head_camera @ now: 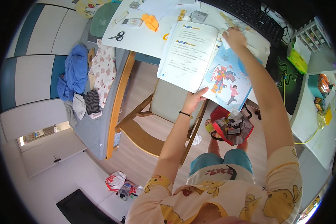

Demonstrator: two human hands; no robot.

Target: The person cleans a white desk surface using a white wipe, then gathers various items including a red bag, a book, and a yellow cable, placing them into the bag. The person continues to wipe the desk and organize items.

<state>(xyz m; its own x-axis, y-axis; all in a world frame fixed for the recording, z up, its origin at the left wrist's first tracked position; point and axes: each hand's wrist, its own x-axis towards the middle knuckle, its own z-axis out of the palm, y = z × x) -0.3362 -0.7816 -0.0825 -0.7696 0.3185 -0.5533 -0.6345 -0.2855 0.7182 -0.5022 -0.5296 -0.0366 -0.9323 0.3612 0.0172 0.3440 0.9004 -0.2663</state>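
Note:
My left hand point(195, 101) grips the lower edge of a blue illustrated booklet point(226, 81), its thumb on the cover and its fingers hidden beneath. The cover shows a costumed figure and a child. At the booklet's top edge, my right hand point(235, 39) has its fingertips bent together on the paper. Left of the booklet, and partly under it, lies an open workbook point(191, 53) with printed text. Both overhang the front edge of the white desk point(145, 42); whether they are joined cannot be told.
On the desk are scissors point(117, 36), a white remote control point(132, 22), a crumpled orange cloth point(150, 22), a ruler point(226, 19) and a black keyboard point(249, 19). A wooden chair point(142, 137) stands before the desk. A red-trimmed bag point(232, 126) is by my feet. Clothes lie on a bed point(92, 134).

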